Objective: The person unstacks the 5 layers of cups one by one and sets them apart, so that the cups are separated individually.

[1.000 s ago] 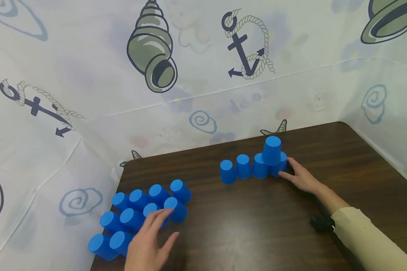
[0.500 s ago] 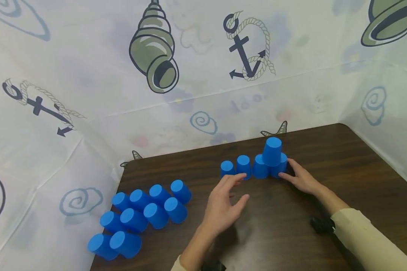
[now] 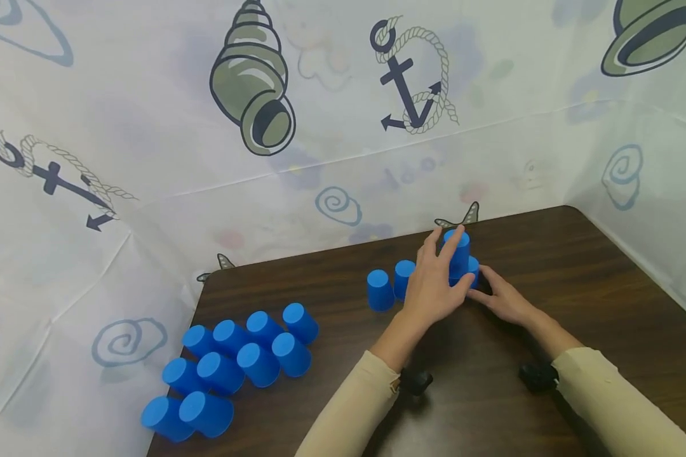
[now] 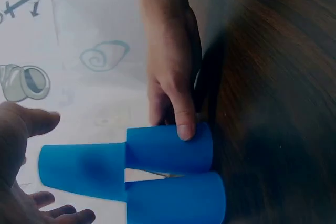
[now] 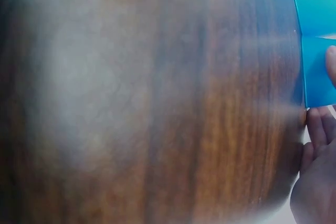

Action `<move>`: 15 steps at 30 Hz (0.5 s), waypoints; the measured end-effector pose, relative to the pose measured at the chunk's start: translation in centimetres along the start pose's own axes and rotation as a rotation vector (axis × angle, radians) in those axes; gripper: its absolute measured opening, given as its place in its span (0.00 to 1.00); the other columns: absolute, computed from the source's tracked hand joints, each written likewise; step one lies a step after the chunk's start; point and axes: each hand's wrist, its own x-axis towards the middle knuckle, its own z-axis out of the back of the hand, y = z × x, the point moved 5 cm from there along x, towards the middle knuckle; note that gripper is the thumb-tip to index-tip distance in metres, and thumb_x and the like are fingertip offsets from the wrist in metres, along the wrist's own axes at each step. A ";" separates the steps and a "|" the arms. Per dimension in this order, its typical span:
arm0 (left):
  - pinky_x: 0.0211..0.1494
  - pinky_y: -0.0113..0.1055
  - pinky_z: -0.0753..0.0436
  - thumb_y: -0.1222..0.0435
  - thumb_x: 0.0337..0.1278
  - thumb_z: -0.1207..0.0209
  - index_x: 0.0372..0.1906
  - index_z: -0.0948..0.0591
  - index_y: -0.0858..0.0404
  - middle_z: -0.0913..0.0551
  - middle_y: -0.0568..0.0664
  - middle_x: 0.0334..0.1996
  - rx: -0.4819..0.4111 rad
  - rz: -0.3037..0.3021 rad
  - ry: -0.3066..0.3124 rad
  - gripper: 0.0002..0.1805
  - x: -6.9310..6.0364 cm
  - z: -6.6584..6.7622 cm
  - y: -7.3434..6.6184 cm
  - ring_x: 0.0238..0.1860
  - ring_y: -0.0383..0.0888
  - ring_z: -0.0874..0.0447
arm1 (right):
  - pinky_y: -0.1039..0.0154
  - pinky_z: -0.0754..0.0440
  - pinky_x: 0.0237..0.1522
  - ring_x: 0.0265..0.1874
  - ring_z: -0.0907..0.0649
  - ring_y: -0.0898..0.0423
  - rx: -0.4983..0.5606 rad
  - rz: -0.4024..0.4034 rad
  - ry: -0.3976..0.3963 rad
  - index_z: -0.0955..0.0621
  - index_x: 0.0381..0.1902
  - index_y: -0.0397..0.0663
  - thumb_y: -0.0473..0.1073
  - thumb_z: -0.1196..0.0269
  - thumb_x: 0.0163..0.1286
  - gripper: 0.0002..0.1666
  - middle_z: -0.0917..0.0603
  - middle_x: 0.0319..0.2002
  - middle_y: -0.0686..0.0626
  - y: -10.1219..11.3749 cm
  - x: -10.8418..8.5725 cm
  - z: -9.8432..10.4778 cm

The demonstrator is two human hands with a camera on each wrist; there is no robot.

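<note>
Upside-down blue plastic cups stand at the back of the table. One top cup [image 3: 460,255] rests across two lower cups. My left hand [image 3: 433,289] reaches round this top cup with fingers spread; the left wrist view shows space between the thumb and the cup. My right hand [image 3: 510,303] holds the right lower cup [image 4: 168,150] at its side, thumb on the near face and fingers beyond it. The other lower cup [image 4: 176,200] is mostly hidden by my left hand in the head view. Two single cups, one outer [image 3: 380,292] and one inner [image 3: 403,278], continue the row leftward.
Several more upside-down blue cups [image 3: 258,365] stand in rows at the table's left side. The dark wood table [image 3: 491,406] meets a white patterned cloth [image 3: 331,127] at its back and sides. Dark devices [image 3: 537,376] sit at both wrists.
My left hand has moved from the left rows of cups across to the right and up to the top cup. My right hand has stayed at the lower cup.
</note>
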 end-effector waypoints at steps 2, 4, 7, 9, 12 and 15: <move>0.45 0.42 0.16 0.51 0.65 0.40 0.77 0.50 0.36 0.50 0.47 0.77 0.016 0.014 0.022 0.42 0.4 -0.5 0.1 0.73 0.50 0.43 | 0.27 0.47 0.64 0.70 0.45 0.28 0.007 0.022 0.002 0.45 0.74 0.37 0.55 0.43 0.74 0.43 0.43 0.72 0.29 0.1 0.0 0.1; 0.48 0.43 0.16 0.52 0.66 0.41 0.77 0.47 0.36 0.48 0.48 0.77 0.008 0.030 0.026 0.39 0.7 -1.0 0.3 0.72 0.49 0.41 | 0.28 0.46 0.64 0.70 0.45 0.29 0.010 0.038 0.005 0.45 0.74 0.36 0.54 0.43 0.75 0.42 0.43 0.72 0.29 0.2 0.0 0.1; 0.51 0.43 0.17 0.53 0.66 0.41 0.75 0.41 0.37 0.42 0.49 0.74 -0.017 0.035 -0.003 0.35 0.8 -1.6 0.5 0.69 0.48 0.35 | 0.28 0.46 0.65 0.70 0.45 0.29 0.006 0.040 0.000 0.45 0.74 0.36 0.54 0.43 0.75 0.42 0.43 0.72 0.29 0.2 0.0 0.2; 0.51 0.42 0.18 0.53 0.66 0.40 0.74 0.37 0.39 0.38 0.50 0.72 -0.032 0.035 -0.043 0.33 0.9 -1.9 0.6 0.66 0.48 0.31 | 0.28 0.47 0.64 0.70 0.45 0.28 0.000 0.033 -0.005 0.45 0.74 0.37 0.54 0.43 0.75 0.42 0.44 0.72 0.29 0.1 0.0 0.3; 0.50 0.39 0.17 0.54 0.64 0.38 0.71 0.33 0.41 0.32 0.50 0.67 -0.022 0.036 -0.121 0.31 1.1 -2.2 0.7 0.62 0.47 0.25 | 0.27 0.47 0.64 0.70 0.45 0.28 -0.006 0.019 -0.006 0.46 0.74 0.37 0.55 0.43 0.74 0.43 0.44 0.72 0.29 0.1 0.0 0.3; 0.47 0.36 0.17 0.55 0.61 0.35 0.66 0.27 0.43 0.27 0.48 0.61 -0.001 0.045 -0.204 0.28 1.4 -2.2 0.8 0.56 0.45 0.19 | 0.27 0.47 0.64 0.70 0.44 0.28 -0.001 0.021 -0.003 0.45 0.74 0.36 0.54 0.43 0.74 0.43 0.43 0.71 0.29 0.0 0.1 0.3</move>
